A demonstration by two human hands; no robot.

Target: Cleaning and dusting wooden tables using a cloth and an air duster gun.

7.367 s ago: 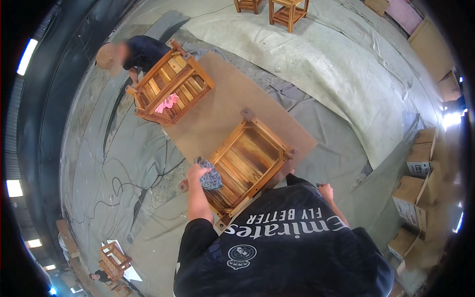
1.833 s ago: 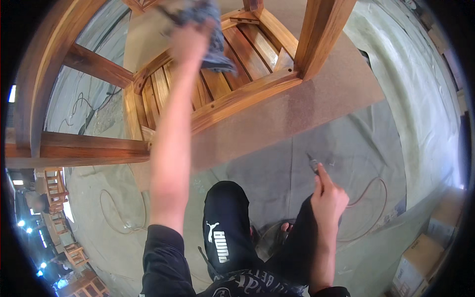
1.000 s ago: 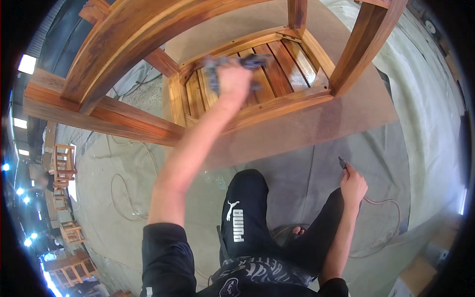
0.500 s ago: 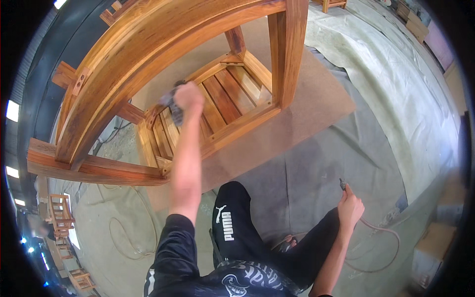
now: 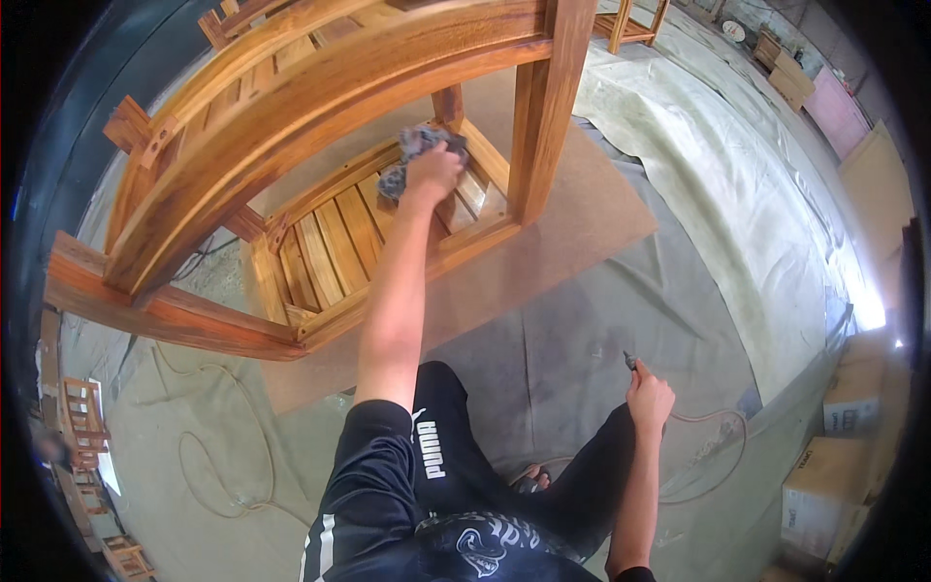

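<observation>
A piece of varnished wooden furniture with a curved rail point(image 5: 320, 121) stands tilted before me, its frame reaching towards me. Inside its lower frame is a slatted panel point(image 5: 335, 242). My left hand point(image 5: 436, 177) reaches in under the curved rail, fingers closed on a crumpled grey patterned rag point(image 5: 415, 144) at the far right part of the slats. The rag hides the slats beneath it. By my right knee, my right hand point(image 5: 652, 400) is closed round an air hose nozzle point(image 5: 630, 362), whose dark tip points up and away. Its body is mostly hidden in the fist.
A brown board point(image 5: 582, 209) lies under the furniture on grey floor sheeting. The air hose point(image 5: 745, 432) curls behind my right hand; another hose point(image 5: 267, 456) loops at left. Cardboard boxes point(image 5: 819, 485) stand at right, pale sheeting point(image 5: 698, 194) beyond. Smaller wooden frames point(image 5: 85, 417) stand far left.
My left hand has carried the rag rightward and away along the slats, from their left part to the far right. The right hand still holds the nozzle; the whole view has shifted slightly.
</observation>
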